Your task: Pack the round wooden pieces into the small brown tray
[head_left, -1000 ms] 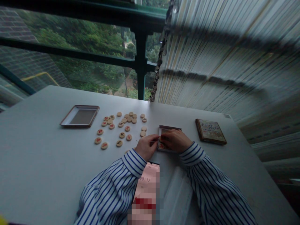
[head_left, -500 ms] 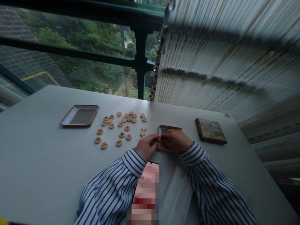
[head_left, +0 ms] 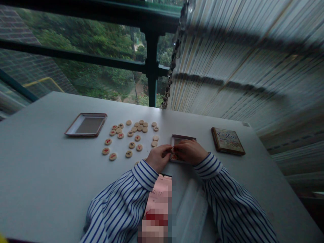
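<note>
At the near middle of the white counter [head_left: 50,175], a small open rectangular box with a brown rim [head_left: 184,138] lies flat, with a red-marked disc showing inside it at its near left corner. Both hands meet over it. The left hand [head_left: 159,157] is curled, its thumb and forefinger drawn together at the box's left edge; I cannot see whether anything sits between them. The right hand [head_left: 190,151] lies bent over the near half of the box with its fingers close together and tips turned down into it; I cannot tell if it grips anything.

At ten o'clock from the hands, round pale wooden discs with red or black marks [head_left: 131,135] lie scattered, apart from one another. Farther out at ten o'clock rests a shallow brown-rimmed rectangular tray [head_left: 86,124]. At two o'clock, well apart, lies a flat brown box with a patterned top [head_left: 227,140]. At six o'clock, between the blue-striped sleeves [head_left: 121,202], sits a phone with a pink screen [head_left: 159,197].
</note>
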### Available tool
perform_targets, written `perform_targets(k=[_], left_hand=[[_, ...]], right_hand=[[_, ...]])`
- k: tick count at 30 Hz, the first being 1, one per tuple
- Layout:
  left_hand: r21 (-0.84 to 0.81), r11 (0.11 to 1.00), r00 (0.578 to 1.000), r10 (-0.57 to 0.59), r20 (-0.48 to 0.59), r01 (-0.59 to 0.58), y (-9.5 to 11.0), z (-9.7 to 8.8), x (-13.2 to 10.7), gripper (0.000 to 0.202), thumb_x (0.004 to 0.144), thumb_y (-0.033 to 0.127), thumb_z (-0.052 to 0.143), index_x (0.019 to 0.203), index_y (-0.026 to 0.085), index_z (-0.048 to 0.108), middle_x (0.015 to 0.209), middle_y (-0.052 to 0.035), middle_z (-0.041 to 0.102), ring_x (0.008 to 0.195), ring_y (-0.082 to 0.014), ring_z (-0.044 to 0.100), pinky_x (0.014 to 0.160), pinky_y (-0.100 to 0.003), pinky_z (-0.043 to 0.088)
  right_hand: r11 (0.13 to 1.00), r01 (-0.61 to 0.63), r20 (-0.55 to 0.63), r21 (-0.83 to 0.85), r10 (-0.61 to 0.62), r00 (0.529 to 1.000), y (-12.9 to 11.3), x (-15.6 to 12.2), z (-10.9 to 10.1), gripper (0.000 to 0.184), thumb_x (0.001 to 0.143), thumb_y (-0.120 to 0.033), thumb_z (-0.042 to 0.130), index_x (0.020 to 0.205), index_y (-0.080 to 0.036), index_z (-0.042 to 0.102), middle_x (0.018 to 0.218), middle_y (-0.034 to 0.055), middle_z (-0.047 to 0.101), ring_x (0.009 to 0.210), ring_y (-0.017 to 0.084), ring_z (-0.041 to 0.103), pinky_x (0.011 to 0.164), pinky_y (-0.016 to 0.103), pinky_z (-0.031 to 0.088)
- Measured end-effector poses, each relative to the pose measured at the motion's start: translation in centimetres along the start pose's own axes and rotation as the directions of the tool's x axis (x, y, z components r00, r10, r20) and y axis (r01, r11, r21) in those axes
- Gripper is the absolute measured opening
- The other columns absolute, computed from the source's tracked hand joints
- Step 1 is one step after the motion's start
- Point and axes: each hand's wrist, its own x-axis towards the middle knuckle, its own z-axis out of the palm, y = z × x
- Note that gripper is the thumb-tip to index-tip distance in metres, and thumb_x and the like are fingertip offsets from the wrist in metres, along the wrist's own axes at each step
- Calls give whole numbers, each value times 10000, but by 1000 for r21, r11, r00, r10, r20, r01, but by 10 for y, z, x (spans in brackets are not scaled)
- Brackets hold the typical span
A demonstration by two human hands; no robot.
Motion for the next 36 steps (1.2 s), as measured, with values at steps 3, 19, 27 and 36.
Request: perform_targets(k=[3, 19, 27, 36], left_hand=[[0, 1000, 1000, -1, 8, 1, 1, -1, 0, 295, 687, 79, 491, 950, 153, 602, 928, -48, 657, 862, -135, 606, 799, -270, 497], [6, 1000, 1000, 0, -2, 0, 2, -2, 0, 289, 688, 94, 494, 939, 180, 609, 918, -29, 662, 857, -138, 611, 796, -272, 500], [15, 1000, 1000, 4, 7, -4, 0, -2, 0, 296, 685, 95, 498, 950, 166, 609, 931, -43, 660, 860, -142, 612, 807, -274, 498], [-103, 993, 991, -72, -109, 61, 6, -6, 1, 225, 719, 189, 519, 920, 150, 611, 920, -66, 648, 819, -142, 619, 709, -263, 545]], right_hand=[[1000, -4, 10, 3, 4, 1000, -1, 0, -2, 232, 821, -320, 434, 926, -238, 624, 877, 38, 630, 820, 168, 553, 639, 251, 308], [1000, -4, 19, -16, 4, 1000, -1, 0, -1, 262, 835, -355, 412, 952, -237, 615, 916, 51, 628, 851, 168, 555, 663, 252, 328], [1000, 1, 21, -15, 0, 1000, -3, 0, -3, 268, 839, -352, 401, 914, -215, 619, 880, 52, 631, 823, 164, 555, 649, 247, 328], [998, -58, -76, -39, 55, 996, 6, -6, -11, 247, 819, -309, 438, 990, -218, 590, 929, 51, 635, 843, 167, 565, 699, 257, 356]])
